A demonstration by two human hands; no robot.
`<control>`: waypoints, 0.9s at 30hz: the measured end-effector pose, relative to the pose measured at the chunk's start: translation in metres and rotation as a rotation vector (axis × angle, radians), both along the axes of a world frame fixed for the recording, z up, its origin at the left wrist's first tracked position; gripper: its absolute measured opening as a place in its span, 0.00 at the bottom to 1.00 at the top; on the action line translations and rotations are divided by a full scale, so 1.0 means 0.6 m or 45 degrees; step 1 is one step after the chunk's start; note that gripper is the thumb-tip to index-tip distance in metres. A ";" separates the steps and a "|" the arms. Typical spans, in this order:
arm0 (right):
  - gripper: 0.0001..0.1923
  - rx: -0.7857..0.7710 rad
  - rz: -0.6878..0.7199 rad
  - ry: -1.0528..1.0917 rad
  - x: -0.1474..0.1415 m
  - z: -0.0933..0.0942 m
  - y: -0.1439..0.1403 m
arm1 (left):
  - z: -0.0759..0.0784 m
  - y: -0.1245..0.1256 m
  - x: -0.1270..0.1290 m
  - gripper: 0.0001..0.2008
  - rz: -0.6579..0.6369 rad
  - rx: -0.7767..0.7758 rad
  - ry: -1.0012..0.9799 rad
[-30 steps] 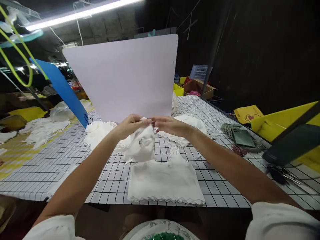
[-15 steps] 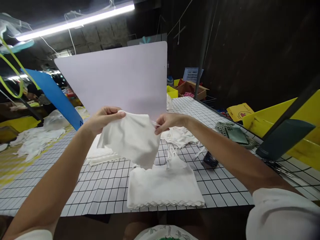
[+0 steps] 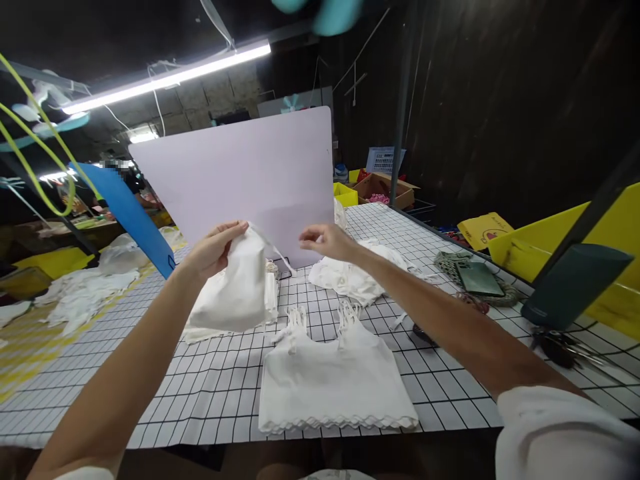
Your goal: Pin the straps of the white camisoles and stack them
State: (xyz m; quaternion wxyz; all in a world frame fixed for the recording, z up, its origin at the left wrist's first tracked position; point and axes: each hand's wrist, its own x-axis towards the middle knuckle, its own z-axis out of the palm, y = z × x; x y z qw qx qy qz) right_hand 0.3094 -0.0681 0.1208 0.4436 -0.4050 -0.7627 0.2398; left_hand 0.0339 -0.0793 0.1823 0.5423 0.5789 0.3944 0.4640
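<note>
My left hand (image 3: 220, 248) pinches a white strappy camisole (image 3: 237, 287) by its upper edge, above the table's left middle. The garment hangs folded, and a thin strap slants from it down to the right. My right hand (image 3: 327, 241) is apart from the cloth, its fingers loosely bent with a gap at the thumb and nothing visible in them. Below the hands lies a neat stack of white camisoles (image 3: 335, 380), scalloped hems toward me and straps at the far side. Behind the held garment is another white folded stack (image 3: 271, 293), partly hidden.
A loose white garment pile (image 3: 350, 277) lies beyond my right forearm. An upright pale board (image 3: 240, 173) and a blue panel (image 3: 125, 217) stand behind. Scissors (image 3: 570, 347), a dark green case (image 3: 575, 287) and a yellow bin (image 3: 610, 247) are at the right of the grid-covered table (image 3: 210, 393).
My right hand has let go of the camisole, which now hangs from my left hand alone. The view has shifted slightly, and the near stack shows more of its straps.
</note>
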 end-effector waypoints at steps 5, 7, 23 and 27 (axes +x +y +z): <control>0.23 0.090 -0.106 0.265 -0.044 -0.030 -0.062 | 0.007 0.005 0.038 0.08 0.212 0.023 -0.285; 0.28 0.067 -0.197 0.382 -0.035 -0.049 -0.081 | 0.007 0.007 0.044 0.06 0.264 0.066 -0.414; 0.11 -0.701 0.174 1.204 -0.078 -0.033 0.005 | -0.123 -0.056 0.089 0.18 0.303 0.604 -0.045; 0.07 -0.718 0.235 1.069 -0.070 -0.002 0.011 | -0.128 -0.062 0.059 0.22 0.196 0.659 0.183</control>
